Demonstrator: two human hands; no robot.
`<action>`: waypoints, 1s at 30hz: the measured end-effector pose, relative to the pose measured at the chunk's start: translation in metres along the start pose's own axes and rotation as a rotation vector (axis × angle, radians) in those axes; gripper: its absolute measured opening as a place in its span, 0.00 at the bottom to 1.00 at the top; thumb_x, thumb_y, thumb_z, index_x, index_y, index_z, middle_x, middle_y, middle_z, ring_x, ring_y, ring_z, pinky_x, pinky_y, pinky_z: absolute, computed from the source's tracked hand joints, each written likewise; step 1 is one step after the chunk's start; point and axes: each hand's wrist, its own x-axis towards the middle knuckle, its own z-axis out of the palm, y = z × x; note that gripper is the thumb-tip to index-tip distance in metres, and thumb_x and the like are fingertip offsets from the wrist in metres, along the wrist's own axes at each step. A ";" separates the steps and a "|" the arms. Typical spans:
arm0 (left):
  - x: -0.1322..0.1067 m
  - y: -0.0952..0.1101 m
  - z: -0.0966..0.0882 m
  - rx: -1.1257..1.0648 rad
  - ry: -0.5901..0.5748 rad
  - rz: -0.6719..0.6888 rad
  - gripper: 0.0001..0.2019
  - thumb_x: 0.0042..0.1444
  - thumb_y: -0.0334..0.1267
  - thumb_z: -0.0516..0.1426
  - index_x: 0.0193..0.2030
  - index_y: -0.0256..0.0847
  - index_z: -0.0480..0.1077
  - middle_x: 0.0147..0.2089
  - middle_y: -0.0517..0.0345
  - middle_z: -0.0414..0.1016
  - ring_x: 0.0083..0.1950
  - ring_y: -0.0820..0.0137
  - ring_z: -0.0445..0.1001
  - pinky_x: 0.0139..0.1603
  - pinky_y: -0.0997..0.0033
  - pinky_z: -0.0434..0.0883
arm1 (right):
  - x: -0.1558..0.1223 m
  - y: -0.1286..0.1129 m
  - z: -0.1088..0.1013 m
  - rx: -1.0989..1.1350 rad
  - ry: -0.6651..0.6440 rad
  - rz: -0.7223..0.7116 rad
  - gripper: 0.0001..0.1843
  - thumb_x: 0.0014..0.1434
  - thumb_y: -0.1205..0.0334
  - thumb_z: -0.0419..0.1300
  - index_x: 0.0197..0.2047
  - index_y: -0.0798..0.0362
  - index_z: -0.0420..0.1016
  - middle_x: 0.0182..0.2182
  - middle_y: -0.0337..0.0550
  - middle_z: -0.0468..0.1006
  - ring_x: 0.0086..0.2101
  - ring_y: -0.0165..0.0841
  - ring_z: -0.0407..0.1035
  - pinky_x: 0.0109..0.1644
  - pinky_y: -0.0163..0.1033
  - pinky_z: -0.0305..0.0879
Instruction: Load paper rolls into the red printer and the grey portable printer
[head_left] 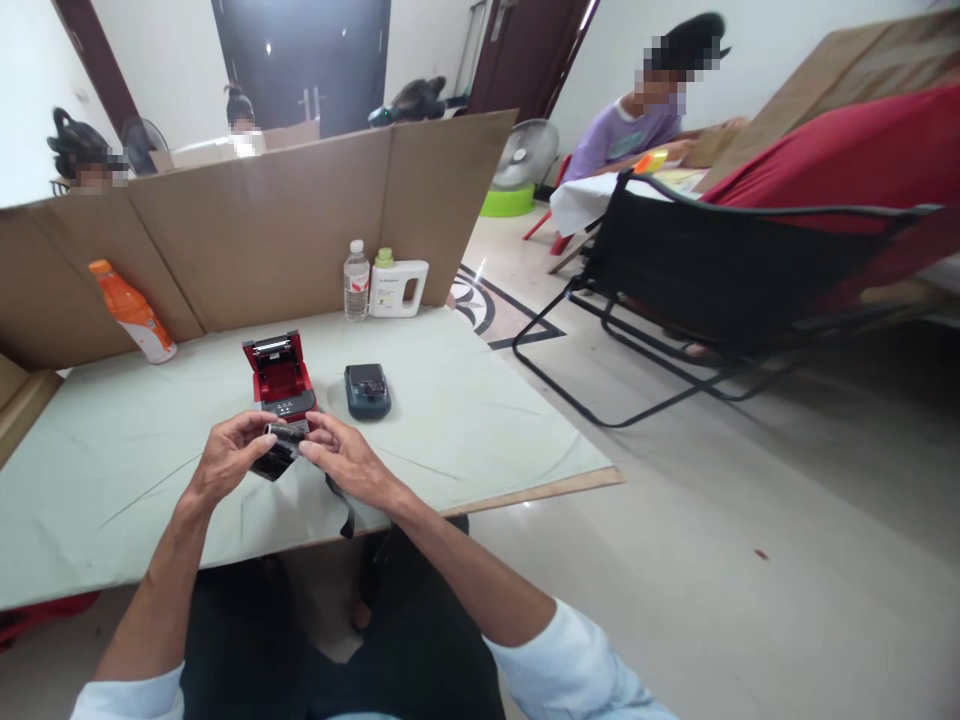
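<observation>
Crosswise, dark roll [287,432], axis left hand [229,455] to right hand [351,460]

A clear bottle [357,286] stands beside a white jug [387,292] before a cardboard partition [277,235].

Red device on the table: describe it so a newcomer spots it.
Find the pale table below the cardboard screen. Just beyond the left hand and right hand sits the red device. Its colour and raised lid distinguish it from the dark device to its right.

White walls [172,60], dark double door [304,60]; glossy pale floor [675,560], patterned inlay [474,303]; black folding chair [697,260] at right.
</observation>
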 end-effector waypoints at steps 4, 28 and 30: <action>-0.004 -0.002 -0.003 -0.018 0.005 -0.001 0.18 0.52 0.43 0.71 0.47 0.36 0.80 0.46 0.47 0.85 0.45 0.61 0.83 0.49 0.62 0.80 | 0.011 0.010 0.013 0.100 0.043 0.044 0.24 0.59 0.49 0.68 0.54 0.53 0.74 0.40 0.44 0.80 0.40 0.34 0.77 0.46 0.40 0.74; 0.116 -0.056 -0.044 0.634 0.084 0.169 0.16 0.49 0.34 0.60 0.44 0.39 0.82 0.42 0.52 0.85 0.42 0.62 0.81 0.51 0.60 0.76 | 0.081 0.031 0.020 0.146 0.177 0.155 0.14 0.47 0.64 0.66 0.40 0.55 0.80 0.28 0.38 0.81 0.27 0.29 0.73 0.34 0.34 0.71; 0.120 -0.060 -0.042 0.690 0.060 0.161 0.16 0.49 0.33 0.59 0.43 0.40 0.82 0.42 0.53 0.85 0.42 0.62 0.80 0.51 0.61 0.76 | 0.082 0.031 0.016 0.115 0.197 0.153 0.11 0.47 0.64 0.66 0.37 0.55 0.81 0.27 0.38 0.81 0.26 0.28 0.72 0.33 0.33 0.71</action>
